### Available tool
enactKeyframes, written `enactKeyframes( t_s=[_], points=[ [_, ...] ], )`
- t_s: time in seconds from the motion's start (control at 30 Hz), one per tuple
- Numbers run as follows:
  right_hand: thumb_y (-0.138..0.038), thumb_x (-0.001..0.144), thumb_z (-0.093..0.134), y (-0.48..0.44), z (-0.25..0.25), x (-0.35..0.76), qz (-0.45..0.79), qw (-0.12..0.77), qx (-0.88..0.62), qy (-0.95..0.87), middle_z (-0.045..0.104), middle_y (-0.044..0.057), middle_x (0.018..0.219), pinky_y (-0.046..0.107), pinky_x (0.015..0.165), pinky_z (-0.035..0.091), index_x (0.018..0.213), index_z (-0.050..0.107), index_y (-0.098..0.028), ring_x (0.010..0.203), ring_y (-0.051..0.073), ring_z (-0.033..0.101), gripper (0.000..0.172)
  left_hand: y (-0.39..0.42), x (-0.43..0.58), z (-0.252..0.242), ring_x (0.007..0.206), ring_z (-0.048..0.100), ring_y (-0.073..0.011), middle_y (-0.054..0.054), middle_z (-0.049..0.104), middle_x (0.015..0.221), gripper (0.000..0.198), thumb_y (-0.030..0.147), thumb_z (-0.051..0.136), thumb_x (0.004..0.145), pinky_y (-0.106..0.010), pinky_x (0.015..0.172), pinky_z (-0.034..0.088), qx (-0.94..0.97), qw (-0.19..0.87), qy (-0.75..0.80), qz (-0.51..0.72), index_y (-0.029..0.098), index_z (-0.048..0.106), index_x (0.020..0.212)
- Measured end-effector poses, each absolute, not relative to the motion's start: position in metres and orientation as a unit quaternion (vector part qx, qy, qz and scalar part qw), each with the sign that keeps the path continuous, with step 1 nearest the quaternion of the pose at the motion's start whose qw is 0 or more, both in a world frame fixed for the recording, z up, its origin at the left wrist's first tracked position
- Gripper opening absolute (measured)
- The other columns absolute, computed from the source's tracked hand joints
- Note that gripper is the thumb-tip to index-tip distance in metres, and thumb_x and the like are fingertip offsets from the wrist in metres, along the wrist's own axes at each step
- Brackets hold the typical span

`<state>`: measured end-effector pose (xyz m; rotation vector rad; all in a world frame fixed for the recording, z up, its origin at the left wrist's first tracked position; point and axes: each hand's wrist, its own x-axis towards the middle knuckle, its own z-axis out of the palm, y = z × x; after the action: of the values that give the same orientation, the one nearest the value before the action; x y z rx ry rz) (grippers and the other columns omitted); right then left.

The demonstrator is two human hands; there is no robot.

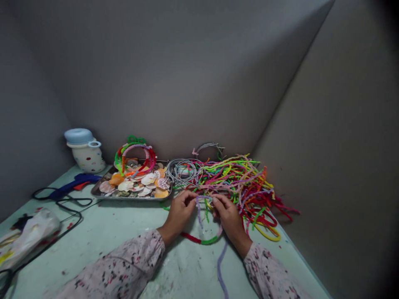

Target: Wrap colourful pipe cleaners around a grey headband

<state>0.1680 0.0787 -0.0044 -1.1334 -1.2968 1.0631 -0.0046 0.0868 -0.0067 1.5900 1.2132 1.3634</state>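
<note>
Between my hands is a ring wrapped in coloured pipe cleaners (209, 241). Its lower arc shows red, green and pale pink and hangs just above or on the table. My left hand (180, 212) pinches the ring's upper left side, fingers closed. On the upper right my right hand (229, 218) also grips it, thumb and fingertips together. A lavender pipe cleaner (199, 214) runs along the top between the fingertips, one end dangling beside the left fingers. Another lavender length (221, 270) trails down below my right hand. The exact fingertip contact is partly hidden.
Behind my hands lie a heap of loose pipe cleaners (240, 178) and coiled wire (183, 171). A metal tray (131, 198) holds shells and finished-looking coloured rings (135, 158). Leftward are a lidded jar (85, 151), a blue glue gun (75, 182), its black cord and a plastic bag (34, 232).
</note>
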Motion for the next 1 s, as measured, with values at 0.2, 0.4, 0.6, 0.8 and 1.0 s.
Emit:
enactKeyframes(
  t_s=[0.2, 0.4, 0.6, 0.8, 1.0],
  points=[
    [-0.041, 0.077, 0.064, 0.079, -0.004, 0.166, 0.476, 0.506, -0.469, -0.546, 0.057, -0.001, 0.062, 0.026, 0.049, 0.036, 0.093, 0.067, -0.019, 0.05, 0.013, 0.047, 0.027, 0.086, -0.003, -0.006, 0.08, 0.059, -0.0186, -0.005, 0.068, 0.083, 0.017, 0.024, 0.056, 0.079, -0.027, 0.07, 0.044, 0.638, 0.358, 0.468, 0.496, 0.018, 0.071, 0.085],
    [-0.04, 0.08, 0.06, 0.081, -0.006, 0.166, 0.494, 0.502, -0.462, -0.538, 0.057, -0.002, 0.063, 0.024, 0.047, 0.035, 0.094, 0.065, -0.018, 0.048, 0.011, 0.047, 0.026, 0.086, -0.003, -0.005, 0.073, 0.058, -0.017, -0.005, 0.068, 0.081, 0.018, 0.026, 0.058, 0.078, -0.026, 0.065, 0.042, 0.635, 0.355, 0.469, 0.501, 0.018, 0.073, 0.086],
    [-0.042, 0.081, 0.058, 0.077, -0.001, 0.17, 0.548, 0.495, -0.422, -0.527, 0.058, -0.002, 0.06, 0.023, 0.047, 0.037, 0.095, 0.065, -0.019, 0.047, 0.011, 0.048, 0.028, 0.082, -0.005, 0.002, 0.068, 0.056, -0.0154, -0.004, 0.068, 0.076, 0.016, 0.026, 0.062, 0.076, -0.024, 0.062, 0.04, 0.623, 0.387, 0.457, 0.504, 0.018, 0.074, 0.082],
    [-0.047, 0.082, 0.053, 0.075, 0.001, 0.176, 0.622, 0.489, -0.375, -0.483, 0.062, 0.002, 0.066, 0.025, 0.05, 0.042, 0.087, 0.065, -0.018, 0.053, 0.014, 0.054, 0.032, 0.077, -0.005, 0.013, 0.057, 0.051, -0.0115, -0.003, 0.066, 0.072, 0.02, 0.033, 0.065, 0.075, -0.022, 0.053, 0.037, 0.596, 0.505, 0.425, 0.457, 0.016, 0.071, 0.085],
    [-0.039, 0.076, 0.065, 0.068, 0.003, 0.171, 0.584, 0.435, -0.388, -0.566, 0.061, -0.003, 0.063, 0.022, 0.048, 0.039, 0.097, 0.064, -0.019, 0.048, 0.01, 0.05, 0.028, 0.074, -0.011, 0.013, 0.049, 0.046, -0.0098, -0.001, 0.061, 0.063, 0.021, 0.033, 0.064, 0.074, -0.021, 0.047, 0.033, 0.601, 0.509, 0.449, 0.423, 0.015, 0.069, 0.081]
  ],
)
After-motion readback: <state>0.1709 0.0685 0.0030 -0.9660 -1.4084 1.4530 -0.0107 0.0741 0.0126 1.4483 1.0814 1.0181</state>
